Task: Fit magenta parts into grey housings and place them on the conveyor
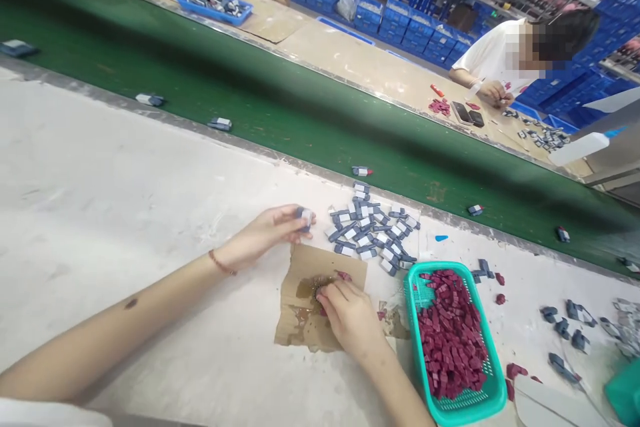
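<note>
My left hand (280, 227) is raised just left of a pile of small grey-and-white plastic parts (365, 230), closed around one such part (305, 219). Over a stained piece of brown cardboard (293, 310), my right hand (347, 313) has its fingers pinched together. A dark bit shows at those fingertips, too small and covered to name. Maroon pieces (344, 275) lie on the cardboard close to the knuckles. Right of that hand stands a green plastic basket (495, 373) holding many small maroon pieces (450, 340).
A green conveyor belt (300, 120) crosses beyond the table, with spaced grey-and-white parts along it. More dark grey parts (563, 327) lie at the right. Across the belt, a person (493, 73) works with both hands, and another stands by a blue tray (213, 3).
</note>
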### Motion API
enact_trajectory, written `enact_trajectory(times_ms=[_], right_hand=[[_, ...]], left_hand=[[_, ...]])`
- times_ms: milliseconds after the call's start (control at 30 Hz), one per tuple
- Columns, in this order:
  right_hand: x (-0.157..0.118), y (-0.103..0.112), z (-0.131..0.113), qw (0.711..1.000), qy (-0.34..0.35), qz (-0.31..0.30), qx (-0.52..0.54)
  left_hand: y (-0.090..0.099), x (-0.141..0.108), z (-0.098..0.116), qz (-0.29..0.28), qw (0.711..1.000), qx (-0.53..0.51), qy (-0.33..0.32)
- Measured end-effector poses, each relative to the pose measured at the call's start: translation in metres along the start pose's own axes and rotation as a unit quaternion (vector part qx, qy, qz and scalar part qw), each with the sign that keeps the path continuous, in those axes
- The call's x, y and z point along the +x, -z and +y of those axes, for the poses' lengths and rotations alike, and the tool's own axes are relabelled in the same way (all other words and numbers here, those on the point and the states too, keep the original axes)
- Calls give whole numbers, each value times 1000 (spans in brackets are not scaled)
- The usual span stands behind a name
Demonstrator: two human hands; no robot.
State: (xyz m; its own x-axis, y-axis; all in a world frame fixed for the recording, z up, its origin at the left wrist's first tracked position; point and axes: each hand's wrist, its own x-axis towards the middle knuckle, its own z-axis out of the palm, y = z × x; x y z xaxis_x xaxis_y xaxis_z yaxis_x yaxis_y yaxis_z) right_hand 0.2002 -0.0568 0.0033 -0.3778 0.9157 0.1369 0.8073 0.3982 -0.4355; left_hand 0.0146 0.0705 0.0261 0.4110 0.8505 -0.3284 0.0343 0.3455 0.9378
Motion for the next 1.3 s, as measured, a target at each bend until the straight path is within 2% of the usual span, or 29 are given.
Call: enact_trajectory(times_ms=[100,200,400,567,700,867,1033,1133,1200,1233,1300], right_hand=[[0,-2,-1,998,30,-5,-56],[1,-3,-3,996,43,-9,-76],[1,-3,-4,996,28,-38,-81],[2,-2,-5,996,14,-39,-76],[3,-2,-7,996,21,-46,-72],[4,-2,-9,996,8,-36,-76],[5,-4,-10,997,9,-51,-50],[6,-1,-8,999,-25,-36,5],[6,3,-5,992,-72,-18,101],[5,6,-4,981,-105,-6,165],[4,10,-2,937,-176,23,299]], left_hand=[[-5,-27,-6,-12,999,-7,35],[-10,-40,-17,-30,998,-16,51],[-16,-45,-35,-55,994,-71,56],[-19,-49,-37,-88,994,-65,20],[-19,-54,-41,-118,992,-44,20],[-19,-57,-51,-94,995,28,-2],[-20,-58,-55,-67,995,60,-34],[-21,-58,-51,-77,993,81,-44],[-21,-58,-48,-83,991,98,-37],[-21,-58,-47,-81,990,107,-36],[-20,-58,-46,-77,990,112,-38]])
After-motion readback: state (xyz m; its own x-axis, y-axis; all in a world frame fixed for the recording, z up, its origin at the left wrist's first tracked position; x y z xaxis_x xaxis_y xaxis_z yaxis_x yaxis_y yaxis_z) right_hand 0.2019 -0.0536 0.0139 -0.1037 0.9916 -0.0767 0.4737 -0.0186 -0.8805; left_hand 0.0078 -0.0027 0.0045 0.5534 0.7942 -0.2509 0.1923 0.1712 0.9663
